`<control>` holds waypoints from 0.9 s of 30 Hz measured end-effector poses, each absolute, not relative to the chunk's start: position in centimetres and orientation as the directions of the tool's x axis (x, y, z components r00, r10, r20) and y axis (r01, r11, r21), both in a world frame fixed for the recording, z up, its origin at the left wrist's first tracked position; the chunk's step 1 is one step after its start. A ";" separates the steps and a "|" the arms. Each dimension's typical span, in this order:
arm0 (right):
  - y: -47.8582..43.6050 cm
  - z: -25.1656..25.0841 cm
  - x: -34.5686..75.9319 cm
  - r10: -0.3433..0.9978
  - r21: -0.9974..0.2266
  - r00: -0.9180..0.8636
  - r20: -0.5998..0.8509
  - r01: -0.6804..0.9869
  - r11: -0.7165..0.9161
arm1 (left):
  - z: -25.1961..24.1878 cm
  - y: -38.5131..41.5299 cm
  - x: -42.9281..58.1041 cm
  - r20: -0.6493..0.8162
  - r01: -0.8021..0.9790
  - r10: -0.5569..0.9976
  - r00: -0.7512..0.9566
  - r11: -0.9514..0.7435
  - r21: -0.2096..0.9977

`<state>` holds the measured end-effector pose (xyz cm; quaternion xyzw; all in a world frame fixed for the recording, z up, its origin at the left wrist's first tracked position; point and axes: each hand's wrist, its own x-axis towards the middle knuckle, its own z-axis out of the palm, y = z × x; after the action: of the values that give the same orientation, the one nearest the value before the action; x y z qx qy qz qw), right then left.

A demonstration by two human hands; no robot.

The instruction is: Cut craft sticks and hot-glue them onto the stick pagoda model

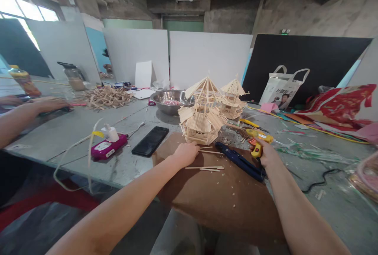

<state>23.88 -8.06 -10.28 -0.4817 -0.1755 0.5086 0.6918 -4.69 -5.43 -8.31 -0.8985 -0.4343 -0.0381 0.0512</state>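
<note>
A pavilion model [203,117] built of thin wooden sticks stands at the far end of a brown cardboard sheet [224,196]. My left hand [186,153] rests at its base with curled fingers, touching the lower edge. My right hand [265,154] is closed round the handle of a yellow glue gun [257,141], just right of the model. A few loose sticks [206,167] lie on the cardboard between my hands. A blue-handled cutter [240,161] lies diagonally beside my right hand. A second, smaller stick pavilion [233,99] stands behind the first.
A black phone [150,141] and a pink power bank [108,146] with a white cable lie to the left. A steel bowl [169,101] and a pile of sticks [104,97] sit further back. Another person's arm [26,115] reaches in at the left. Bags and scraps crowd the right.
</note>
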 end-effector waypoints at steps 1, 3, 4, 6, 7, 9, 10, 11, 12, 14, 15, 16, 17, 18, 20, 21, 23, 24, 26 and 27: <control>-8.0 -10.3 23.9 0.873 -0.844 0.419 -0.248 -0.536 0.018 | -8.2 -5.2 -4.6 0.096 0.777 0.771 0.630 -0.626 -0.069; -7.9 -10.4 24.0 0.875 -0.844 0.416 -0.247 -0.537 0.017 | -7.9 -4.8 -4.5 0.070 0.769 0.766 0.639 -0.634 -0.083; -7.9 -10.5 24.0 0.877 -0.844 0.414 -0.245 -0.537 0.017 | -7.7 -4.7 -4.4 0.056 0.764 0.762 0.645 -0.639 -0.089; -7.9 -10.5 24.0 0.878 -0.844 0.412 -0.242 -0.537 0.019 | -7.5 -4.6 -4.2 0.021 0.744 0.747 0.665 -0.660 -0.104; -7.9 -10.5 24.0 0.879 -0.844 0.413 -0.239 -0.536 0.022 | -7.4 -4.6 -4.2 0.002 0.732 0.736 0.676 -0.672 -0.113; -7.9 -10.5 23.9 0.878 -0.845 0.418 -0.232 -0.535 0.031 | -7.3 -4.7 -4.1 -0.022 0.710 0.717 0.697 -0.693 -0.123; -7.9 -10.5 23.8 0.877 -0.845 0.421 -0.230 -0.534 0.035 | -7.4 -4.9 -4.2 -0.029 0.705 0.712 0.701 -0.699 -0.119; -7.9 -10.4 23.8 0.877 -0.844 0.422 -0.229 -0.535 0.036 | -7.4 -5.1 -4.3 -0.035 0.701 0.708 0.705 -0.704 -0.110; -7.9 -10.4 23.7 0.877 -0.844 0.422 -0.231 -0.536 0.036 | -7.3 -5.3 -4.5 -0.041 0.697 0.703 0.710 -0.710 -0.099; -7.9 -10.5 23.7 0.876 -0.843 0.421 -0.235 -0.538 0.032 | -6.9 -6.0 -5.0 -0.047 0.681 0.684 0.728 -0.729 -0.070; -7.9 -10.5 23.7 0.877 -0.842 0.419 -0.236 -0.538 0.031 | -6.6 -6.3 -5.3 -0.038 0.672 0.674 0.738 -0.738 -0.052; -7.8 -10.5 23.7 0.877 -0.842 0.418 -0.237 -0.538 0.029 | -6.0 -6.7 -5.7 -0.019 0.662 0.663 0.749 -0.749 -0.022; -7.8 -10.6 23.7 0.877 -0.843 0.417 -0.238 -0.538 0.027 | -5.3 -6.9 -6.1 0.021 0.665 0.665 0.746 -0.746 0.020; -7.8 -10.6 23.6 0.877 -0.843 0.415 -0.240 -0.537 0.024 | -4.5 -7.2 -6.6 0.071 0.655 0.659 0.748 -0.752 0.076; -7.8 -10.6 23.6 0.878 -0.844 0.411 -0.246 -0.536 0.015 | -2.6 -7.2 -7.3 0.230 0.644 0.670 0.706 -0.742 0.186; -7.8 -10.6 23.6 0.877 -0.845 0.411 -0.249 -0.535 0.011 | -1.6 -7.0 -7.6 0.312 0.648 0.692 0.651 -0.721 0.247; -7.8 -10.7 23.6 0.877 -0.846 0.409 -0.252 -0.533 0.005 | 0.1 -6.1 -7.9 0.457 0.648 0.768 0.449 -0.632 0.425; -7.8 -10.7 23.6 0.878 -0.847 0.409 -0.251 -0.531 0.005 | 0.7 -5.5 -7.8 0.469 0.617 0.814 0.342 -0.571 0.542; -7.8 -10.7 23.6 0.878 -0.849 0.408 -0.248 -0.528 0.006 | 1.6 -4.3 -7.3 0.422 0.481 0.885 0.194 -0.461 0.745; -7.8 -10.8 23.6 0.878 -0.849 0.409 -0.247 -0.528 0.007 | 1.9 -3.7 -6.9 0.397 0.414 0.908 0.135 -0.415 0.810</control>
<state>23.58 -7.80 -10.77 -0.4837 -0.1812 0.5124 0.6860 -6.95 -3.71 1.94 -0.7040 -0.4696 -0.4605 -0.2680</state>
